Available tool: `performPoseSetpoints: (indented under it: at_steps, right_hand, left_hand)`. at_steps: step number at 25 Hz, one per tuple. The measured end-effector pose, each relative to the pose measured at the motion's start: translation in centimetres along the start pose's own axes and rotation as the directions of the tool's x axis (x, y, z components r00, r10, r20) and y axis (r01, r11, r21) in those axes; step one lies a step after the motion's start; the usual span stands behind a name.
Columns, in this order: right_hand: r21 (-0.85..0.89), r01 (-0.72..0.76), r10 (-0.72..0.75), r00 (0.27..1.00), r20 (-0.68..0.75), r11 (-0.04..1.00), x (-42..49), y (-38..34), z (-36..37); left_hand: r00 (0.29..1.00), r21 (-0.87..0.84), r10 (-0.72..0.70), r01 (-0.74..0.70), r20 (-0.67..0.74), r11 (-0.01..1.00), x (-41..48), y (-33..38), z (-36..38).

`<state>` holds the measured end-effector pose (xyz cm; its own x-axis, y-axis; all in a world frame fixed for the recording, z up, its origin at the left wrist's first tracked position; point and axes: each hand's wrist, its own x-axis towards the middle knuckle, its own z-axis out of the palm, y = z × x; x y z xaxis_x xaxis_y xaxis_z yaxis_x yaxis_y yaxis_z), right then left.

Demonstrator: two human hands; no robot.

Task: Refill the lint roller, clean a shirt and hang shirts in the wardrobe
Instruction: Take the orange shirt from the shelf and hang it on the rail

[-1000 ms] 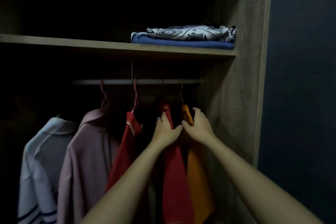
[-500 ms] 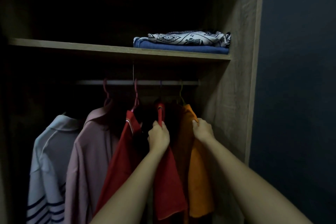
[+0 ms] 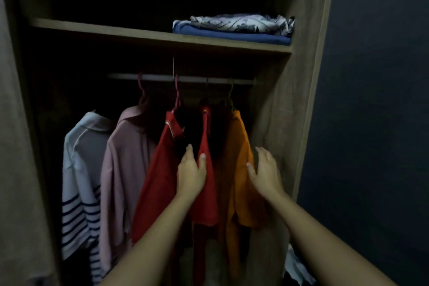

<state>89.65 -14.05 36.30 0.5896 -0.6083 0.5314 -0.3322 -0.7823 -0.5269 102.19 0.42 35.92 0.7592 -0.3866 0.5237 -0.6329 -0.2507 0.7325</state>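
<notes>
The wardrobe rail [image 3: 190, 78] carries several shirts on hangers: a white striped one [image 3: 81, 169], a pink one [image 3: 125, 169], a red one with a trimmed collar [image 3: 157, 181], a second red shirt [image 3: 206, 204] and an orange shirt [image 3: 239, 169] at the far right. My left hand [image 3: 191, 174] rests against the second red shirt with fingers straight. The shirt's edge lies loosely between thumb and fingers. My right hand [image 3: 264, 172] hovers with spread fingers just right of the orange shirt, holding nothing. No lint roller is in view.
A wooden shelf [image 3: 139, 35] above the rail holds folded clothes [image 3: 232, 28], patterned white on blue. The wardrobe's side panel [image 3: 290, 123] stands close to my right hand, and a dark blue wall [image 3: 371, 123] lies beyond it. Pale fabric [image 3: 294, 267] lies at the bottom right.
Both hands have let go of the shirts' shoulders and dropped lower. The left hand's fist on the red shirt has loosened, and the right hand has come off the orange shirt.
</notes>
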Motion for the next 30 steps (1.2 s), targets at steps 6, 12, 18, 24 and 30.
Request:
performPoseSetpoints:
  at_steps: [6, 12, 18, 24, 30]
  right_hand:
    - [-0.026, 0.188, -0.183, 0.974, 0.133, 0.982, -11.6, -0.1, 4.6]
    - [-0.019, 0.228, -0.194, 0.866, 0.461, 0.973, -22.3, -3.2, 12.2]
    - [-0.004, 0.466, -0.369, 0.706, 0.604, 0.885, -24.7, -11.6, 18.4]
    - [-0.051, 0.799, -0.517, 0.435, 0.737, 0.599, -25.1, -20.7, 26.4]
    - [-0.295, 0.912, -0.471, 0.401, 0.786, 0.285, -24.8, -25.2, 31.5]
  left_hand:
    - [1.0, 0.155, 0.007, -0.01, 0.016, 0.988, -9.0, -4.9, -3.5]
    - [1.0, 0.318, -0.018, 0.024, -0.022, 0.948, -16.7, -10.0, -11.0]
    - [0.992, 0.53, 0.122, -0.08, -0.044, 0.844, -15.3, -14.6, -21.4]
    - [0.951, 0.73, 0.238, -0.305, 0.198, 0.611, -11.9, -20.3, -28.8]
    - [0.798, 0.757, 0.333, -0.592, 0.502, 0.278, -9.1, -25.2, -32.8]
